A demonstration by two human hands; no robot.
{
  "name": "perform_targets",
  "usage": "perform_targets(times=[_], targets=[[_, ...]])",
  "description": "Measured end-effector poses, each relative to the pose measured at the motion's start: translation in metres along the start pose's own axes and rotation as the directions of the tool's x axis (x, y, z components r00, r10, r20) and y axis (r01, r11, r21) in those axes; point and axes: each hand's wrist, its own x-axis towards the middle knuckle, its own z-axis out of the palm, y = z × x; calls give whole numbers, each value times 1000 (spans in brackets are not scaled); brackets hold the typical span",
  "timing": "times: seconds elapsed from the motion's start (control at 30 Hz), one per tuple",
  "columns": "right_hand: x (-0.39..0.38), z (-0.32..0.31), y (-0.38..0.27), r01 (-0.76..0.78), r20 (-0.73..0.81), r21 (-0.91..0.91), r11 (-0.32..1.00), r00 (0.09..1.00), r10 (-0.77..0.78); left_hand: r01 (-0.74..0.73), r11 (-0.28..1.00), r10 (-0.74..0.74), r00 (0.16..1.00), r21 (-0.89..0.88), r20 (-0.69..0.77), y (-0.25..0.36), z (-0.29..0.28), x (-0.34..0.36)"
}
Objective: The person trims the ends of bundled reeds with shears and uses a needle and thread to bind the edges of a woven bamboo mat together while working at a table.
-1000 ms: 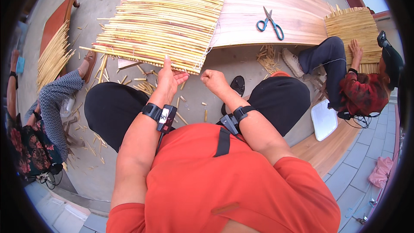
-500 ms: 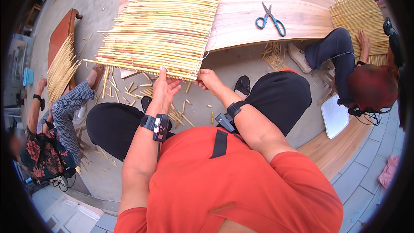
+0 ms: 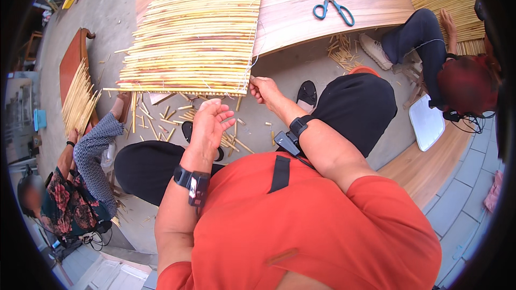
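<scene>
A mat of yellow-brown reed stalks (image 3: 188, 40), bound side by side with pale thread, lies on the wooden table and juts past its near edge. My right hand (image 3: 264, 90) is closed in a pinch at the mat's near right corner, where loose white thread runs along the side. What sits between those fingertips is too small to make out. Just below the mat's near edge, my left hand (image 3: 211, 121) is open, palm turned up and fingers loosely apart, holding nothing. Scissors (image 3: 333, 6) with teal handles rest on the table to the right of the mat.
Cut stalk pieces (image 3: 172, 115) litter the floor under the table (image 3: 293, 27). At the left, a person (image 3: 70, 193) sits by a reed bundle (image 3: 78, 99) leaning on a reddish bench. Another person (image 3: 462, 86) at the right touches a second reed mat (image 3: 438, 2).
My left hand has drawn back from the mat's near edge toward me. My right hand stays at the corner. The whole view has shifted slightly.
</scene>
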Motion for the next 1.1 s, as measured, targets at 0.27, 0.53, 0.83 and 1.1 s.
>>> perform_targets(times=[0.27,0.53,0.83,1.1], targets=[[-1,0,7,-31,42,-171,985,998,39,-294,889,385,64,-351,921,94,87,-181],[-10,-10,11,-3,55,-333,943,998,23,-199,926,278,-217,-322,936,63,109,-222],[-14,-16,15,-4,34,-400,917,999,20,-75,945,283,-305,-319,909,25,124,-238],[-16,-12,14,-2,53,-482,876,998,32,-26,950,282,-348,-310,894,17,129,-242]])
